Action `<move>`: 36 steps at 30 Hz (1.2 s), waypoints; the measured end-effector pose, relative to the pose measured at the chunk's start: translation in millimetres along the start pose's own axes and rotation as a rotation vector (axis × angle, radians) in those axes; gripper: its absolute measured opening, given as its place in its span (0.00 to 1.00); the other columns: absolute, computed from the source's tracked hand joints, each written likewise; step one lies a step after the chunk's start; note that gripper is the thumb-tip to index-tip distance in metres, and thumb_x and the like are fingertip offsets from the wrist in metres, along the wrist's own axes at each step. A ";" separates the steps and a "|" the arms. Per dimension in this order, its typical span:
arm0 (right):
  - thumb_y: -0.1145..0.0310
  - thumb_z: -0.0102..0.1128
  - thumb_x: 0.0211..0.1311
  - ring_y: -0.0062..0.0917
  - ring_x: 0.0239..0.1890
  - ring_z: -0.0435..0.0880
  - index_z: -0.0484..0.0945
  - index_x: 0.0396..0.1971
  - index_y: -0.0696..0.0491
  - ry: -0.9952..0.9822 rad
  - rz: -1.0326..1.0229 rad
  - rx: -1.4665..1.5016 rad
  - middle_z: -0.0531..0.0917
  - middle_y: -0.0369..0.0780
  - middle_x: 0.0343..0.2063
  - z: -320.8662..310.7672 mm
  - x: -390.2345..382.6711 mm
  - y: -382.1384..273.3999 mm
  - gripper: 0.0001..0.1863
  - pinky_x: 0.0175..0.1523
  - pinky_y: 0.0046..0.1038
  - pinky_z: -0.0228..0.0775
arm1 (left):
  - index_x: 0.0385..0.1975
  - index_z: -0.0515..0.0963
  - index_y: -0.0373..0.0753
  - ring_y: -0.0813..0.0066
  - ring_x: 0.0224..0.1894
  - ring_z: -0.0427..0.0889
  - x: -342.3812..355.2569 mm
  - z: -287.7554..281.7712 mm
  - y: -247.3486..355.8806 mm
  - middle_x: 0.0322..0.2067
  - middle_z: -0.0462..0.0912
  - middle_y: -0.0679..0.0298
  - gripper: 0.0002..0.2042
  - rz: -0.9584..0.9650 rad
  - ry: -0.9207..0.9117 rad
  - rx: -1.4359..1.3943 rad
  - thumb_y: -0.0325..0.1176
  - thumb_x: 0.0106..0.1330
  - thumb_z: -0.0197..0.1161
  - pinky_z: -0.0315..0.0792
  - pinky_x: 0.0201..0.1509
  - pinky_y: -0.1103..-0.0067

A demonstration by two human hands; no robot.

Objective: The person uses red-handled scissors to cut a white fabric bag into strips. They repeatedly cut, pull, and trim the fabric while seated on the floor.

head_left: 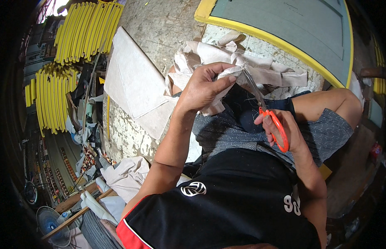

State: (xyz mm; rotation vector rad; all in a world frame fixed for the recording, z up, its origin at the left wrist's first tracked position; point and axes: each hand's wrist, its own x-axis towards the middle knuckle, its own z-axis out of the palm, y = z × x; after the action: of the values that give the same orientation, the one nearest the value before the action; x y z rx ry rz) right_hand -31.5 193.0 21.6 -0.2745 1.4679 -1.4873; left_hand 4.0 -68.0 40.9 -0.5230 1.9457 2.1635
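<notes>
My left hand (203, 88) pinches the edge of a pale beige cloth (207, 54) between thumb and fingers, above my lap. Folds of this cloth spread behind the hand and out to the right. In my right hand (287, 126) is a pair of scissors (277, 132) with orange handles, the fingers in the loops. Its blades point up and left, with the tips at the cloth edge beside my left fingertips, where loose threads show. Whether the blades are fully closed on the threads is too small to tell.
A folded beige cloth (134, 79) lies on the worn table (143, 18) to the left. At the far right is a grey panel (280, 29) with a yellow frame. Stacked yellow strips (56, 97), a fan (53, 226) and cloth scraps (128, 176) are on the left.
</notes>
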 end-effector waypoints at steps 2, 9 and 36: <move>0.51 0.63 0.66 0.12 0.15 0.71 0.81 0.34 0.60 0.034 -0.005 0.008 0.73 0.31 0.16 1.4 -1.0 -0.8 0.22 0.20 0.17 0.65 | 0.49 0.79 0.29 0.84 0.39 0.80 0.8 -1.0 -0.5 0.38 0.84 0.66 0.14 0.038 -0.012 0.071 0.29 0.67 0.65 0.74 0.45 0.86; 0.53 0.68 0.62 0.11 0.17 0.65 0.82 0.29 0.59 0.122 0.037 -0.334 0.73 0.30 0.14 -2.0 -0.9 -8.6 0.20 0.24 0.20 0.57 | 0.47 0.81 0.31 0.88 0.34 0.75 -5.8 4.3 13.5 0.31 0.84 0.68 0.13 0.137 0.038 0.426 0.28 0.66 0.62 0.73 0.40 0.84; 0.55 0.59 0.63 0.49 0.48 0.81 0.78 0.49 0.58 0.862 0.071 -1.225 0.82 0.54 0.44 -227.7 137.5 -28.0 0.22 0.52 0.43 0.73 | 0.45 0.82 0.30 0.82 0.38 0.80 5.4 3.6 -9.7 0.36 0.84 0.65 0.13 0.045 0.096 0.147 0.34 0.69 0.64 0.73 0.45 0.84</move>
State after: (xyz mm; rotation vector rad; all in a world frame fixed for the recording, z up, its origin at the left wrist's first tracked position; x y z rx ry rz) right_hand -279.4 228.2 -72.6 -0.2935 2.9341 -0.4198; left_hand 2.1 -63.8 30.2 -0.5724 2.1664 2.0349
